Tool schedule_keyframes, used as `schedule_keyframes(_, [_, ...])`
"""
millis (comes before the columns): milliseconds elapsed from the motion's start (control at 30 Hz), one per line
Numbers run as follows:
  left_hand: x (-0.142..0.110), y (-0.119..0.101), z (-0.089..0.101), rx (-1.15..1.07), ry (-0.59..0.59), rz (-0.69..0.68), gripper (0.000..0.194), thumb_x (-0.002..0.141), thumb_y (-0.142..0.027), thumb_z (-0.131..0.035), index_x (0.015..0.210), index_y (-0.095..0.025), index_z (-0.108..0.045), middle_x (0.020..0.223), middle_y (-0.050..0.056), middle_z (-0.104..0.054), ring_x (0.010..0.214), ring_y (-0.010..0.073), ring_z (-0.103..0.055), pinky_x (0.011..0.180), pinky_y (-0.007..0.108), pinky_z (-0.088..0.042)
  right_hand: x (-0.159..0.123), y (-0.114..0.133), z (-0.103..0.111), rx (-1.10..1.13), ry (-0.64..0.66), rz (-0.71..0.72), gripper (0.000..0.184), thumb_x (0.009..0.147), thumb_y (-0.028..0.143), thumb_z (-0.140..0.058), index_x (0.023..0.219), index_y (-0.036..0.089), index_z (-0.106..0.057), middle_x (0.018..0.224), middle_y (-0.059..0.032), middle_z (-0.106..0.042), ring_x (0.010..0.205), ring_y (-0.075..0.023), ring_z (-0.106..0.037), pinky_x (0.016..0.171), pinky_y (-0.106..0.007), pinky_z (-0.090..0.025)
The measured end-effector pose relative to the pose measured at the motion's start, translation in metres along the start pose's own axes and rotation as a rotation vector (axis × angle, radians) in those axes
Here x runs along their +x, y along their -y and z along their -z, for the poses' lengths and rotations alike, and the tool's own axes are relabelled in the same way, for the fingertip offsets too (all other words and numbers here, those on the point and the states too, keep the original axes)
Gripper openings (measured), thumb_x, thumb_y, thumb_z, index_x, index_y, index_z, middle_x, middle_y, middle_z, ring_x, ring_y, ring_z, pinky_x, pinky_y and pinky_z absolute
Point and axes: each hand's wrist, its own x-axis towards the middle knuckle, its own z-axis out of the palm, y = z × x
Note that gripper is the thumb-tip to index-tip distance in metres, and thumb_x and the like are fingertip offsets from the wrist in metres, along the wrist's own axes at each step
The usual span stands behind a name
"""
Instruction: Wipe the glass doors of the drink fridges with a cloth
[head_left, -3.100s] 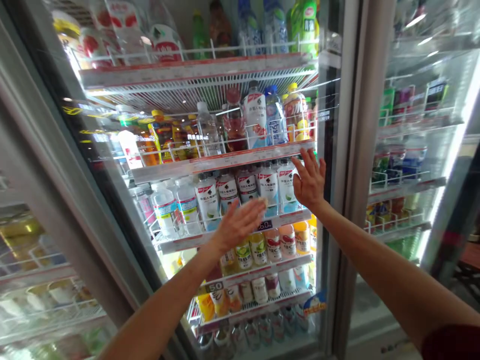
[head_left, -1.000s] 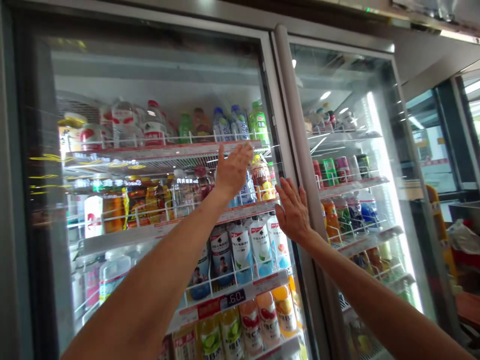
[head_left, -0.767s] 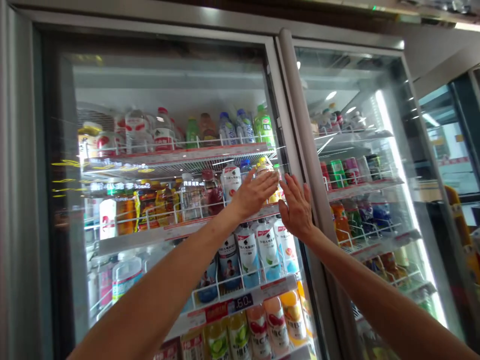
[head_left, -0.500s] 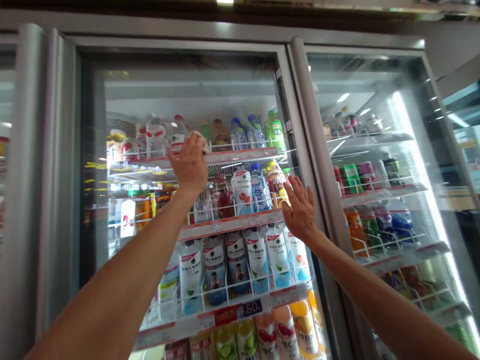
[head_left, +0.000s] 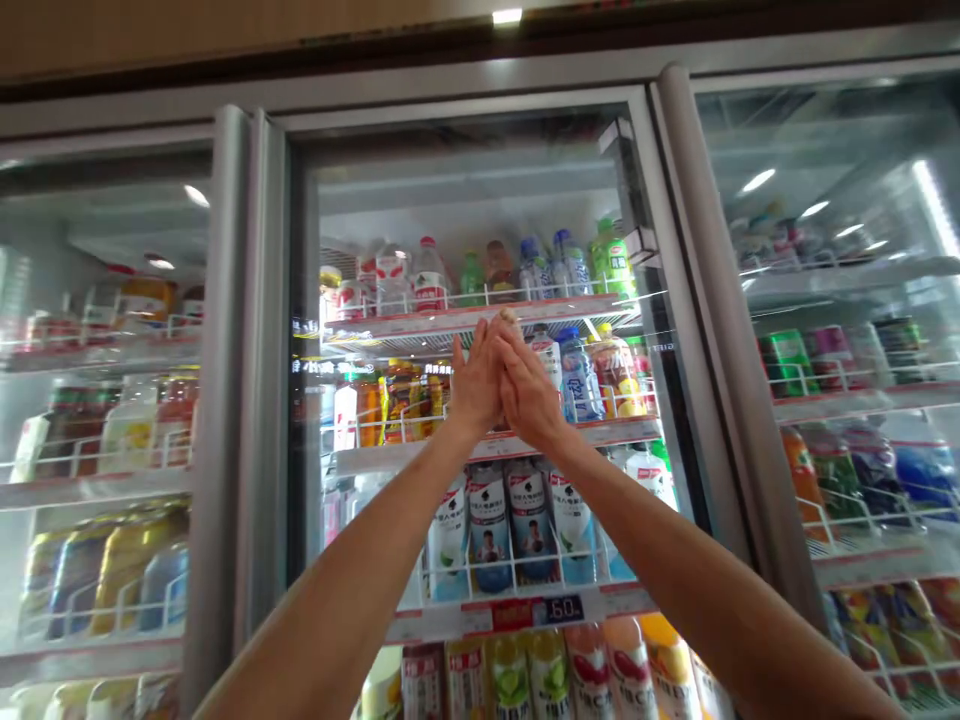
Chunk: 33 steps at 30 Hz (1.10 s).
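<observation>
Both my hands are raised against the glass door (head_left: pixel 465 150) of a drinks fridge, at its middle. My left hand (head_left: pixel 477 385) lies flat over a crumpled cream-coloured cloth (head_left: pixel 508 316), and only a bit of it shows above the fingertips. My right hand (head_left: pixel 531 392) rests beside and partly over the left one, fingers together and stretched out, its palm hidden. Behind the glass, bottles of water with red-and-white labels (head_left: pixel 489 530) and blue-capped bottles (head_left: pixel 576 375) stand on wire-fronted shelves.
Upright metal door frames stand at left (head_left: pixel 229 400) and right (head_left: pixel 712 300) of this door. Further glass doors with shelved drinks lie on both sides. A price display (head_left: pixel 562 609) sits on a lower shelf edge.
My hands have come together: before, they were apart, the left higher up and the right near the door's right frame. The view has swung left.
</observation>
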Motion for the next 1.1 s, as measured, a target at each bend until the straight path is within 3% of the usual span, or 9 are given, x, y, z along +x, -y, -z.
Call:
schedule_keyframes(133, [-0.028,0.05,0.014,0.036,0.05,-0.022,0.065,0.086,-0.042,-0.034,0.141,-0.01,-0.021,0.147,0.013,-0.024,0.138,0.0233,-0.016,0.112,0.049,-0.007,0.028,0.02,-0.03,-0.122,0.031,-0.185,0.047,0.088,0.027,-0.03,0.131,0.013,-0.043,0.143,-0.0085,-0.037,0.135,-0.0189,-0.028,0.11,-0.042,-0.028])
schedule_keyframes(233, [-0.06,0.1,0.028,0.108,-0.024,0.109,0.069,0.086,-0.052,-0.028,0.14,-0.009,-0.024,0.147,0.015,-0.022,0.138,0.0267,-0.015,0.111,0.053,-0.005,0.028,0.02,-0.034,-0.27,0.053,-0.168,0.047,0.085,0.031,-0.04,0.129,0.017,-0.045,0.146,-0.0072,-0.032,0.136,-0.022,-0.024,0.11,-0.046,-0.024])
schedule_keyframes(400, [-0.105,0.15,0.041,0.119,-0.094,0.309,0.068,0.088,-0.05,-0.022,0.14,-0.006,-0.024,0.148,0.017,-0.019,0.138,0.0292,-0.014,0.109,0.054,-0.01,0.007,-0.043,0.028,-0.405,0.039,-0.134,0.044,0.079,0.022,-0.042,0.122,0.019,-0.05,0.141,-0.0065,-0.04,0.132,-0.0197,-0.032,0.111,-0.046,-0.021])
schedule_keyframes(500, [-0.118,0.154,0.041,0.105,-0.086,0.266,0.065,0.089,-0.048,-0.022,0.14,-0.009,-0.025,0.148,0.015,-0.019,0.138,0.027,-0.014,0.111,0.05,-0.009,0.007,-0.085,0.066,-0.456,-0.161,-0.373,0.049,0.078,0.018,-0.036,0.125,0.005,-0.045,0.14,-0.0216,-0.036,0.132,-0.0292,-0.03,0.104,-0.058,-0.023])
schedule_keyframes(600, [-0.12,0.154,0.04,0.101,-0.089,0.273,0.065,0.088,-0.047,-0.023,0.141,-0.01,-0.024,0.149,0.013,-0.019,0.138,0.026,-0.013,0.112,0.049,-0.007,0.012,-0.07,0.047,-0.421,-0.223,-0.42,0.053,0.08,0.018,-0.032,0.129,-0.001,-0.038,0.141,-0.0246,-0.032,0.134,-0.028,-0.025,0.107,-0.053,-0.024])
schedule_keyframes(733, [-0.12,0.155,0.04,0.106,-0.074,0.271,0.064,0.089,-0.047,-0.023,0.142,-0.011,-0.022,0.15,0.011,-0.017,0.139,0.0243,-0.012,0.112,0.047,-0.006,0.002,0.018,-0.028,-0.328,0.022,-0.107,0.051,0.079,0.023,-0.043,0.13,0.02,-0.043,0.143,-0.0025,-0.037,0.134,-0.0155,-0.028,0.11,-0.033,-0.028])
schedule_keyframes(833, [-0.121,0.156,0.039,0.122,-0.082,0.268,0.064,0.089,-0.047,-0.023,0.142,-0.012,-0.021,0.149,0.011,-0.017,0.139,0.0238,-0.012,0.112,0.046,-0.007,-0.009,0.041,-0.043,-0.255,0.213,0.187,0.049,0.079,0.022,-0.046,0.128,0.027,-0.045,0.141,0.0033,-0.041,0.133,-0.0121,-0.03,0.111,-0.03,-0.026])
schedule_keyframes(1000, [-0.122,0.157,0.038,0.143,-0.096,0.262,0.063,0.089,-0.046,-0.026,0.143,-0.014,-0.019,0.149,0.011,-0.018,0.139,0.0232,-0.013,0.112,0.046,-0.009,0.006,-0.051,0.027,-0.321,-0.025,-0.14,0.052,0.081,0.014,-0.034,0.134,0.011,-0.037,0.143,-0.0163,-0.034,0.135,-0.0281,-0.026,0.107,-0.06,-0.017])
schedule_keyframes(1100, [-0.122,0.156,0.038,0.157,-0.094,0.263,0.063,0.089,-0.046,-0.027,0.143,-0.015,-0.019,0.15,0.01,-0.018,0.139,0.0237,-0.014,0.112,0.046,-0.009,0.022,-0.073,0.031,-0.332,-0.182,-0.384,0.054,0.08,0.017,-0.036,0.133,0.004,-0.036,0.144,-0.0208,-0.03,0.136,-0.0317,-0.023,0.106,-0.06,-0.019])
